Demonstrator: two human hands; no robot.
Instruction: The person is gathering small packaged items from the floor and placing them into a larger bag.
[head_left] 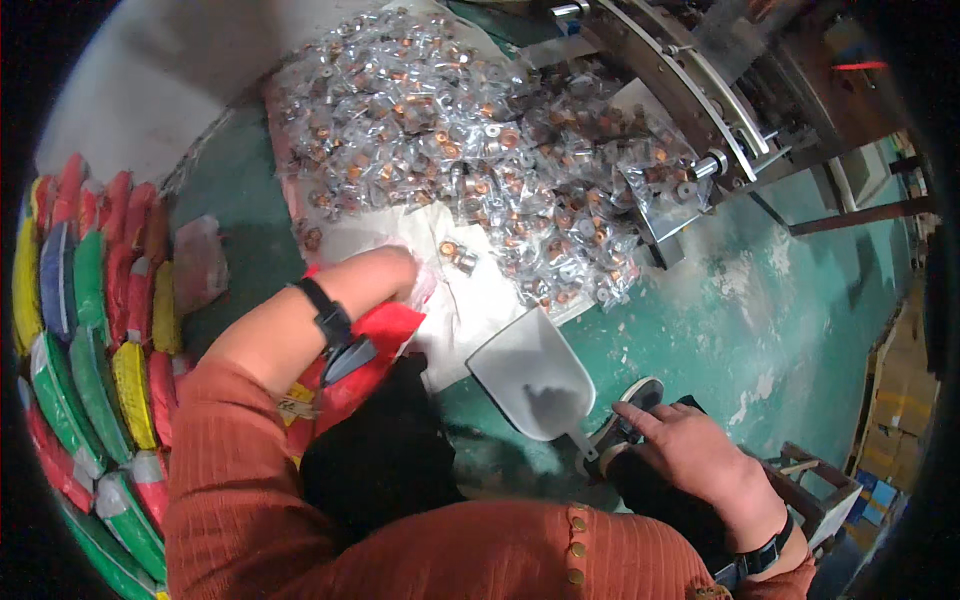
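My left arm reaches out over a red plastic bag (pixel 378 350) beside my left leg. My left hand (pixel 398 268) is bent down at the bag's far edge, and its fingers are hidden. Near my right knee, my right hand (pixel 695 450) rests with its index finger stretched out and nothing visible in it. A pale grey scoop (pixel 530 365) lies between the two hands, its handle toward me. Past it spreads a large heap of small clear bags (pixel 440 130) with copper-coloured and silvery metal parts inside. One such small bag (pixel 459 257) sits apart on a white sheet (pixel 485 300).
Filled sacks (pixel 95 350) in red, green, yellow and blue are stacked at the left. A metal machine frame (pixel 690 90) stands at the far right beside the heap. A wooden crate (pixel 815 490) and cardboard boxes (pixel 900 400) are on the right. The floor (pixel 720 300) is green and worn.
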